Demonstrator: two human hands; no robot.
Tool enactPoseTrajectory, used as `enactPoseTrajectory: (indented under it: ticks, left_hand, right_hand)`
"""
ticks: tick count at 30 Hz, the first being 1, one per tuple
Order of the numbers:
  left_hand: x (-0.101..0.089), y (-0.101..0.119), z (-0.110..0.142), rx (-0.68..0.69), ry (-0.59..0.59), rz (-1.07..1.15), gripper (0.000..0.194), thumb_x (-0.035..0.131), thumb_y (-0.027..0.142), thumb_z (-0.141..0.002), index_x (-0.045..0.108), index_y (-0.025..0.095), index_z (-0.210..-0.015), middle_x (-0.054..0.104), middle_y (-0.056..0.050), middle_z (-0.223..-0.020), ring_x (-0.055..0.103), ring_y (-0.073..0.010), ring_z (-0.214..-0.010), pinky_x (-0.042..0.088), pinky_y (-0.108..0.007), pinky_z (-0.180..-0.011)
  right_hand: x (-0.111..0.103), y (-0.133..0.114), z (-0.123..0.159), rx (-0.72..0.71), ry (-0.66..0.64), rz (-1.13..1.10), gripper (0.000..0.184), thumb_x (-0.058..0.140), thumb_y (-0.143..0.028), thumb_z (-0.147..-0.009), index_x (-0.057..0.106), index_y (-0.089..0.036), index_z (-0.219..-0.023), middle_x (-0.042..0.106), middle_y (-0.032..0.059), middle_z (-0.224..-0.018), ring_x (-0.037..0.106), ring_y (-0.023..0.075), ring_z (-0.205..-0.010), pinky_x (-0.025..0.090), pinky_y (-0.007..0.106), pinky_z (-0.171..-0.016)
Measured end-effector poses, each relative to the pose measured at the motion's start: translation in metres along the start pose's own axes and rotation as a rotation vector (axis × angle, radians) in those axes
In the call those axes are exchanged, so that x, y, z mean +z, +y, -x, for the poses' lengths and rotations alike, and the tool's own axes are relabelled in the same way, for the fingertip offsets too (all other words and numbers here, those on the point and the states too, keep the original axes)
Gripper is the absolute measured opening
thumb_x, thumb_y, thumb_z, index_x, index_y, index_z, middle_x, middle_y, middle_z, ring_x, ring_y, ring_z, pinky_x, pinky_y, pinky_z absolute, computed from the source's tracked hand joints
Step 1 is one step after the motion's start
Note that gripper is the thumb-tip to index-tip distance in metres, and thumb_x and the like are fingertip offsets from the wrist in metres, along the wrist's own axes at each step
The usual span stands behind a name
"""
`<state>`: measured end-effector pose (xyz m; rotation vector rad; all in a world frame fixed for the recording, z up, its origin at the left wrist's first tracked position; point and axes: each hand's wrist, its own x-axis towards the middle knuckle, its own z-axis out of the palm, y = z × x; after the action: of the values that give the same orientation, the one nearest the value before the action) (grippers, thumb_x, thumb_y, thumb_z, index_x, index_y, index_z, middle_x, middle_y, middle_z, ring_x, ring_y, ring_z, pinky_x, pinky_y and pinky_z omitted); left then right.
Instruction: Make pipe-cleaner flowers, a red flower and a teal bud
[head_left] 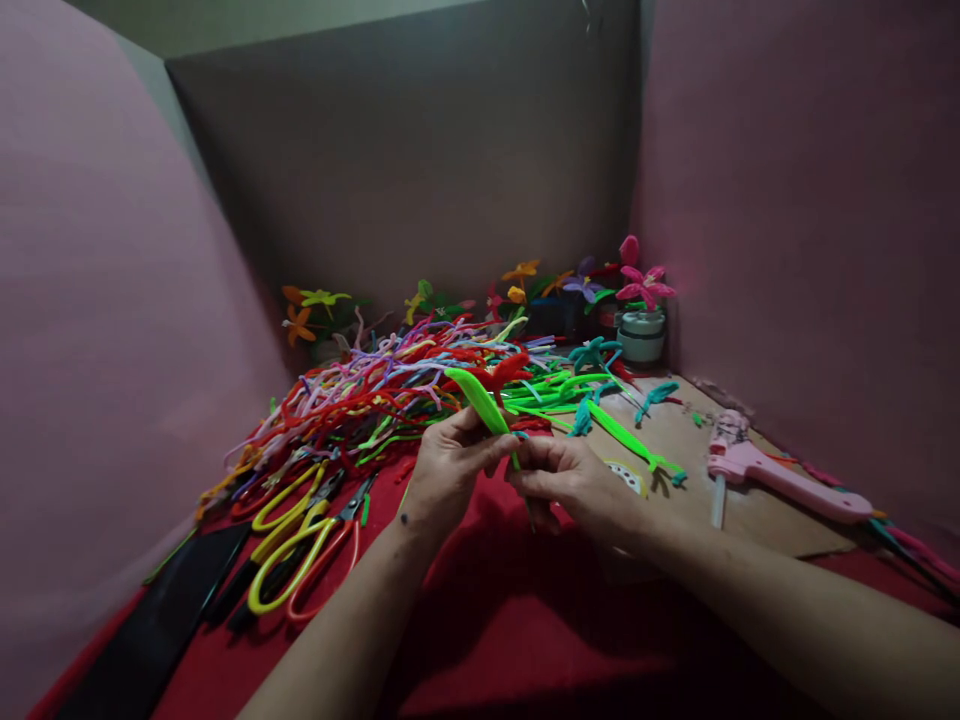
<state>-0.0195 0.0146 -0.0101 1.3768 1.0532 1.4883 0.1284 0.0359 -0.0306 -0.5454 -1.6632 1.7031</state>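
Observation:
A bright green pipe-cleaner leaf (478, 400) rises between my hands, tilted up to the left. My left hand (448, 462) is closed on its lower part, thumb and fingers pinched. Against it, my right hand (566, 482) pinches at the leaf's base, where a small loop of teal pipe cleaner (520, 436) shows; my fingers partly hide what they grip. Just behind the leaf is a red pipe-cleaner piece (510, 371); I cannot tell whether it is joined to the leaf. Another green leaf (622, 430) with a teal tip lies on the board to the right.
A heap of coloured pipe cleaners (390, 370) spreads behind my hands. Yellow-handled scissors (289, 565) and other cutting tools lie at left beside a black strip (161, 610). A pink glue gun (787, 478) rests on the board (757, 525) at right. Potted pipe-cleaner flowers (646, 287) stand behind.

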Motion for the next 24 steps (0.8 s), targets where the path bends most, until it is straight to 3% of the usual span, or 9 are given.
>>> enactPoseTrajectory:
  ticks: [3, 6, 8, 18, 24]
  left_hand:
    - [0.000, 0.001, 0.002, 0.045, 0.056, -0.143, 0.007, 0.073, 0.022, -0.063, 0.071, 0.017, -0.068, 0.060, 0.000, -0.063, 0.050, -0.0097, -0.058, 0.041, -0.021, -0.054]
    - [0.002, 0.002, 0.005, 0.284, 0.094, -0.282, 0.005, 0.073, 0.021, -0.064, 0.074, 0.020, -0.068, 0.064, -0.003, -0.074, 0.057, -0.0140, -0.070, 0.046, -0.024, -0.063]
    - [0.004, 0.002, 0.006, 0.374, 0.085, -0.334, 0.007, 0.072, 0.020, -0.066, 0.075, 0.022, -0.072, 0.064, -0.003, -0.077, 0.059, -0.0138, -0.070, 0.047, -0.024, -0.064]
    - [0.003, 0.014, 0.009, 0.534, 0.199, -0.328, 0.003, 0.071, 0.018, -0.068, 0.070, 0.021, -0.069, 0.064, -0.002, -0.078, 0.059, -0.0155, -0.075, 0.049, -0.027, -0.067]
    - [-0.005, 0.020, 0.011, 0.674, 0.201, -0.418, 0.016, 0.069, 0.012, -0.070, 0.070, 0.024, -0.080, 0.063, 0.000, -0.083, 0.059, -0.0139, -0.080, 0.048, -0.026, -0.070]
  right_hand:
    - [-0.001, 0.002, -0.001, 0.016, 0.030, -0.080, 0.009, 0.059, -0.024, -0.072, 0.057, -0.016, -0.074, 0.049, -0.0070, -0.046, 0.044, 0.0063, -0.033, 0.032, 0.017, -0.033]
    - [-0.002, 0.003, -0.001, 0.022, 0.022, -0.177, 0.016, 0.062, -0.028, -0.072, 0.052, -0.016, -0.067, 0.049, -0.0068, -0.047, 0.043, 0.0062, -0.033, 0.035, 0.018, -0.032]
    - [-0.003, 0.003, -0.001, 0.018, -0.002, -0.200, 0.018, 0.064, -0.030, -0.072, 0.053, -0.016, -0.069, 0.049, -0.0066, -0.048, 0.043, 0.0060, -0.033, 0.036, 0.018, -0.032]
    - [-0.004, 0.002, -0.002, -0.017, 0.042, -0.151, 0.016, 0.061, -0.026, -0.073, 0.052, -0.016, -0.066, 0.049, -0.0064, -0.049, 0.045, 0.0057, -0.036, 0.036, 0.017, -0.033]
    - [-0.005, 0.003, -0.002, 0.010, 0.075, -0.143, 0.018, 0.060, -0.027, -0.074, 0.049, -0.017, -0.063, 0.050, -0.0066, -0.045, 0.043, 0.0057, -0.032, 0.034, 0.017, -0.032]
